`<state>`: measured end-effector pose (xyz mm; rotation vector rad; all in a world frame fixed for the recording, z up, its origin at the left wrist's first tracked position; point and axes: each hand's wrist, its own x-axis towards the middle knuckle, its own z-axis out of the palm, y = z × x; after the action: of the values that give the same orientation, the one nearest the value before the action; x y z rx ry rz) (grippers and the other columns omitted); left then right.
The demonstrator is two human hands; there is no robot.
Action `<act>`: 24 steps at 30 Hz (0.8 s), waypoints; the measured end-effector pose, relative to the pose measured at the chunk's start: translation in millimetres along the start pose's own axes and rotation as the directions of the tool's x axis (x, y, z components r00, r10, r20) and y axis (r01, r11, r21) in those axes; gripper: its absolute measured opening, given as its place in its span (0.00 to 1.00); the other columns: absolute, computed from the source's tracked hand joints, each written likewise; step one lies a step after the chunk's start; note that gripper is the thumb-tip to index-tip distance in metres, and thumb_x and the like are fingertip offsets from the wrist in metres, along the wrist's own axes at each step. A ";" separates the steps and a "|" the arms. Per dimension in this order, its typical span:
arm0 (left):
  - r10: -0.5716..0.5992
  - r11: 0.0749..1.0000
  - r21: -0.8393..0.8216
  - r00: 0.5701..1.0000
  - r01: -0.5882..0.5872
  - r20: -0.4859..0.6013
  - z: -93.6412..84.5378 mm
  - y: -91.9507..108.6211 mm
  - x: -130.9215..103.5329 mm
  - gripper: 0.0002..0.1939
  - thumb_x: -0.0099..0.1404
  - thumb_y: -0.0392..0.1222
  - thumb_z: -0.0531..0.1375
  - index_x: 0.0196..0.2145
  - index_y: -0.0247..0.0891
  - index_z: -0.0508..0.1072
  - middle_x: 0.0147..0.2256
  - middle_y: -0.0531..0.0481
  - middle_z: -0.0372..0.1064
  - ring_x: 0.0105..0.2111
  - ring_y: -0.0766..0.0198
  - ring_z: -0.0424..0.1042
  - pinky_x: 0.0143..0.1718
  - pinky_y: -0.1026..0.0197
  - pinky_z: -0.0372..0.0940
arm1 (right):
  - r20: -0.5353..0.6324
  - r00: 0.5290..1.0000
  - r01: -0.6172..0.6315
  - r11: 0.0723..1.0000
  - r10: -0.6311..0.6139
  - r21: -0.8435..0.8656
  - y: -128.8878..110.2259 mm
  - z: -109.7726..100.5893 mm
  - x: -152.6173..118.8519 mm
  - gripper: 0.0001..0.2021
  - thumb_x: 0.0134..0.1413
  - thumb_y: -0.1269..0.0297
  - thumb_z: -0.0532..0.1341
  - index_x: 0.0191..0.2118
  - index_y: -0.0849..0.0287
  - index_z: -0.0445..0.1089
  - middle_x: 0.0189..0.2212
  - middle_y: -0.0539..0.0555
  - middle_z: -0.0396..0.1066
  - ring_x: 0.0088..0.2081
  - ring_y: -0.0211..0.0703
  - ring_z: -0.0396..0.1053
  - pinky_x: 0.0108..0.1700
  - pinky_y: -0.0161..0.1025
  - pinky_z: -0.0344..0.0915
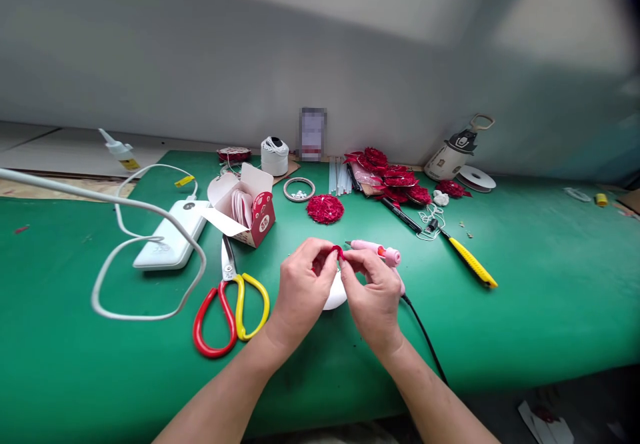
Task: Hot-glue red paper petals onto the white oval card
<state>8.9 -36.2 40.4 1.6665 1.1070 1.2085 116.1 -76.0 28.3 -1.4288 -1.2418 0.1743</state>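
Between the fingertips of both my hands is a small strip of dark red ribbon (338,252), bent into a curve. My left hand (307,277) pinches one end, and my right hand (373,284) pinches the other. Under them lies a round white object (336,294), partly hidden by my fingers. A pink hot glue gun (375,251) rests just behind my right hand, its black cord running toward the front edge. Farther back, a round red textured rosette (325,209) lies flat on the green mat.
Scissors (230,304) with red and yellow handles, a power bank (173,241) and an open box (255,214) stand left. Red fabric flowers (400,181), glue sticks (340,176), a marker (401,215) and a yellow cutter (470,262) lie behind and right. A bottle (453,154) stands against the wall.
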 end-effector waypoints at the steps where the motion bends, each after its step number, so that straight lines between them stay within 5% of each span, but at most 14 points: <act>1: 0.077 0.994 0.073 0.997 -0.077 0.003 0.1 -0.6 -1.0 0.03 0.64 0.38 0.59 0.33 0.39 0.73 0.30 0.51 0.70 0.29 0.65 0.67 0.34 0.62 0.63 | 0.008 0.999 0.054 0.997 -0.054 -0.055 0.2 -1.3 0.3 0.07 0.54 0.73 0.60 0.31 0.55 0.73 0.27 0.52 0.76 0.38 0.48 0.75 0.40 0.44 0.72; 4: 0.237 0.944 0.216 0.968 -0.250 0.085 0.0 -3.2 -2.1 0.07 0.68 0.36 0.54 0.36 0.39 0.73 0.32 0.49 0.70 0.31 0.63 0.67 0.37 0.61 0.62 | 0.075 0.991 0.122 0.984 -0.113 -0.132 1.1 -6.5 2.6 0.10 0.55 0.75 0.57 0.31 0.54 0.72 0.25 0.51 0.74 0.37 0.48 0.75 0.42 0.45 0.70; 8: 0.288 0.904 0.256 0.930 -0.343 0.229 -0.5 -5.7 -0.9 0.11 0.69 0.33 0.50 0.37 0.37 0.72 0.34 0.46 0.70 0.35 0.61 0.68 0.41 0.59 0.62 | 0.229 0.965 0.174 0.961 -0.124 -0.214 1.7 -15.1 6.9 0.10 0.57 0.76 0.55 0.33 0.56 0.72 0.29 0.53 0.76 0.36 0.47 0.75 0.45 0.45 0.68; 17: 0.137 0.917 0.294 0.904 -0.270 0.405 -4.0 -8.9 2.9 0.12 0.68 0.33 0.50 0.36 0.36 0.74 0.33 0.45 0.69 0.34 0.61 0.68 0.38 0.59 0.62 | 0.446 0.893 0.232 0.910 -0.059 -0.345 1.3 -27.8 16.2 0.12 0.59 0.76 0.54 0.29 0.58 0.70 0.29 0.56 0.74 0.47 0.54 0.72 0.52 0.47 0.61; 24: 0.099 0.951 0.211 0.870 -0.225 0.483 -9.5 -3.8 5.3 0.11 0.65 0.33 0.53 0.37 0.35 0.76 0.32 0.48 0.70 0.32 0.64 0.68 0.36 0.62 0.61 | 0.545 0.839 0.244 0.898 -0.006 -0.367 0.4 -37.4 23.3 0.08 0.60 0.74 0.56 0.31 0.58 0.69 0.28 0.54 0.74 0.41 0.49 0.74 0.49 0.43 0.62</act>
<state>-0.1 -29.1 40.6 2.1492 0.8543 0.7087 152.7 -82.4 51.9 -1.7276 -1.9251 0.2285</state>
